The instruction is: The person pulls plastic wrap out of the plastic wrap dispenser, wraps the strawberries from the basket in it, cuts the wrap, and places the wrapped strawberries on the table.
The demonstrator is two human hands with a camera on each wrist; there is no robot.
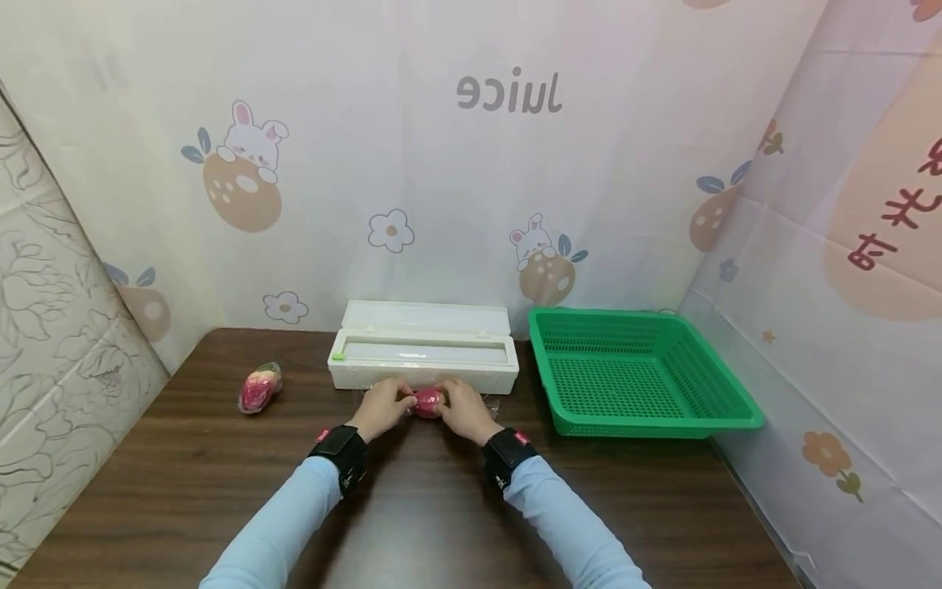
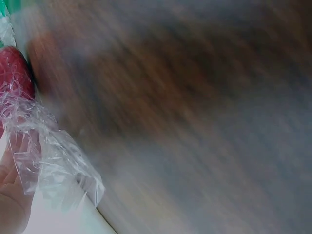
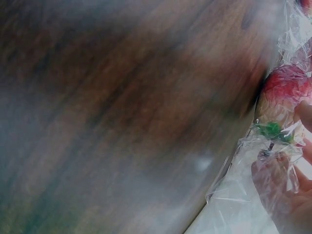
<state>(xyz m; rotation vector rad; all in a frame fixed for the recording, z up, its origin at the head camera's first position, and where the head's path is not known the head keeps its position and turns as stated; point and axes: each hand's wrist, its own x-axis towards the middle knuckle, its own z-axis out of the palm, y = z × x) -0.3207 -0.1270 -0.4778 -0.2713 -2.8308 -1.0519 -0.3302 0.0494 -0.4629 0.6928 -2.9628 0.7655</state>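
A red fruit point(image 1: 427, 403) with a yellowish end and a green stem tuft, seen in the right wrist view, lies on the table in clear cling film. My left hand point(image 1: 380, 409) grips its left end, where loose crumpled film point(image 2: 63, 161) spreads over the fingers. On the other side my right hand point(image 1: 468, 413) holds the stem end, with thumb and fingers about the fruit and its film. Directly behind both hands stands a white cling film box point(image 1: 423, 376), lid raised, a pale roll point(image 1: 419, 352) inside.
A second fruit point(image 1: 259, 388), red and yellow and wrapped in film, lies to the left on the brown wooden table point(image 1: 412, 523). To the right of the box is a green plastic basket point(image 1: 736, 409) with perforated walls. Patterned cloth hangs behind and at both sides.
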